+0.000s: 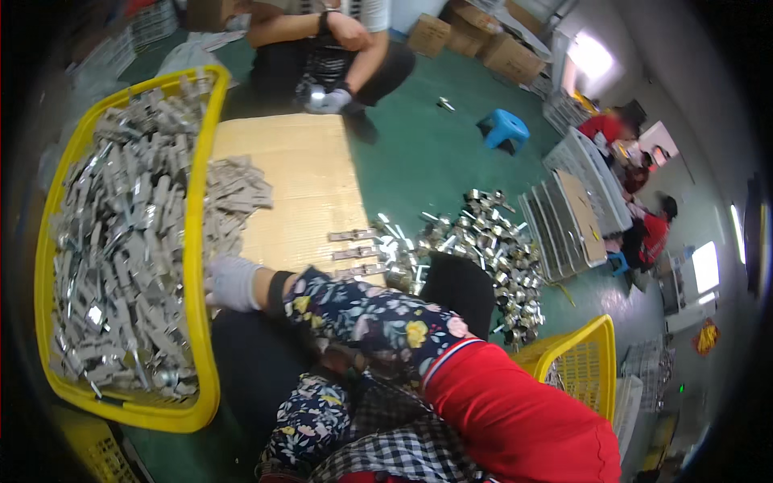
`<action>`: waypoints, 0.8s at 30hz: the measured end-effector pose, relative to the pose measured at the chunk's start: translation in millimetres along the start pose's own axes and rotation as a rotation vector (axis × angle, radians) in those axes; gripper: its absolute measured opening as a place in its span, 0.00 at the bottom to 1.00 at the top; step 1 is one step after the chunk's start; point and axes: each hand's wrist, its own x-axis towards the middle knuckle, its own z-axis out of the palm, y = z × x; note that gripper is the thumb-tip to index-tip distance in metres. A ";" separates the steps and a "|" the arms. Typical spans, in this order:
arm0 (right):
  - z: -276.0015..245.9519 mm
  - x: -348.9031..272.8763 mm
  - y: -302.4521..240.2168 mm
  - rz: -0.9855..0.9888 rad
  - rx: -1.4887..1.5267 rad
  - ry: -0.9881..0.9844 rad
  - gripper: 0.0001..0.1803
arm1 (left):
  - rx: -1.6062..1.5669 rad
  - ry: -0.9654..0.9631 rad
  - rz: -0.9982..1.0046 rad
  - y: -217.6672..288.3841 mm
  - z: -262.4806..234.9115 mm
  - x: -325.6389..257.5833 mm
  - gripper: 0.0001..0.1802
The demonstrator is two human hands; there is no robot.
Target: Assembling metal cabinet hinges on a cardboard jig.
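Observation:
My right hand (229,282), in a white glove with a floral sleeve behind it, reaches left across my dark lap. It rests against the inner rim of a big yellow basket (197,322) heaped with grey metal parts (121,241). More grey parts (233,197) spill beside the rim onto a cardboard sheet (298,169), just beyond the glove. The glove's fingers are turned away, so their grip is unclear. My left forearm's floral sleeve (310,419) shows lower down, with the hand hidden.
A seated person across the cardboard holds a shiny part in a gloved hand (328,99). Shiny metal pieces (475,241) lie piled on the green floor. To the right are a second yellow basket (584,362), stacked grey trays (572,201) and a blue stool (503,127); cardboard boxes (483,40) stand behind.

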 end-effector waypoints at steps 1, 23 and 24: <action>-3.4 -10.3 0.6 0.020 0.088 0.138 0.08 | 0.024 0.030 -0.023 -0.7 1.5 -2.2 0.15; -33.9 -131.5 39.5 1.154 0.562 0.256 0.16 | 0.707 0.090 -0.163 -85.0 24.7 1.0 0.13; -35.5 -133.8 43.0 1.229 0.594 0.262 0.19 | 0.771 0.049 -0.172 -75.7 29.0 -4.6 0.13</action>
